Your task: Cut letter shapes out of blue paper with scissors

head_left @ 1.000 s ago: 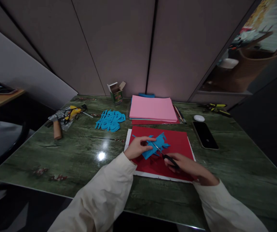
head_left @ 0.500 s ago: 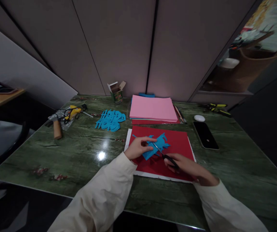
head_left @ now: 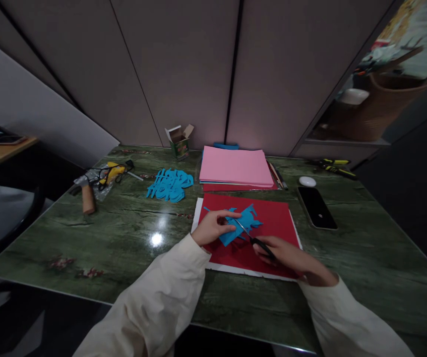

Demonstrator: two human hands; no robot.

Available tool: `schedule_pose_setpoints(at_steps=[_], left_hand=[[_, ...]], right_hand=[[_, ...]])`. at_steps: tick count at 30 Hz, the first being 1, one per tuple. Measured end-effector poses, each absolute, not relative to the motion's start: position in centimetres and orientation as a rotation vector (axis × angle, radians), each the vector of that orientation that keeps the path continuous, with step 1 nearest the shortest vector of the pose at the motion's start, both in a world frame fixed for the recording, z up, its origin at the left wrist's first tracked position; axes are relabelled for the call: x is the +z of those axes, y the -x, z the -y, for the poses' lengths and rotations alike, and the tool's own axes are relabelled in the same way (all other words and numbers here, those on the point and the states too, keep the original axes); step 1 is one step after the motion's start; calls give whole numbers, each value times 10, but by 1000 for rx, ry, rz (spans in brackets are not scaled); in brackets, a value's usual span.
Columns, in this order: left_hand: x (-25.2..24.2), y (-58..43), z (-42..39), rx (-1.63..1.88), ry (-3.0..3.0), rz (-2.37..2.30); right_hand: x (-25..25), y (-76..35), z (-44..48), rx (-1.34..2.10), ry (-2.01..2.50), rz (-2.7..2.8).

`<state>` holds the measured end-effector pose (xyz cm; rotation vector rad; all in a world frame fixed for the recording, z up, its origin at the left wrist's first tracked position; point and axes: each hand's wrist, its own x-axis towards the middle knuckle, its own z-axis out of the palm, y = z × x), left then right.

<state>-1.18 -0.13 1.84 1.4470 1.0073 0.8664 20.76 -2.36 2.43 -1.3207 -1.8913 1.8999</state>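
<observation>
My left hand [head_left: 215, 227] grips a blue paper cutout [head_left: 230, 237] between thumb and fingers. A tool with a black handle and thin metal shaft [head_left: 243, 228] is held in my right hand [head_left: 278, 253], its metal end lying over the blue paper close to my left fingers. It looks like a cutting tool, but its tip is partly hidden. Beneath both hands lies a red sheet [head_left: 273, 213] on top of a white one [head_left: 197, 210]. Narrow blue strips stick out from the cutout on its far side.
Blue cutouts [head_left: 170, 186] are piled at the left. Pink sheets [head_left: 235, 166] lie behind the red sheet, with a small open box [head_left: 179, 144] beside them. A phone [head_left: 317, 208], a white case [head_left: 307, 182] and yellow-black pliers [head_left: 335, 168] are at the right; a wooden handle [head_left: 88, 198] lies far left.
</observation>
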Motion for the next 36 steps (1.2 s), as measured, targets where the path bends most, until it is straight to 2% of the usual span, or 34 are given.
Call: schedule_pose_setpoints(at_steps=[36], left_hand=[[20,13,1,851,-1449,-1019]], right_hand=[[21,-209,23,1853,1334,1915]])
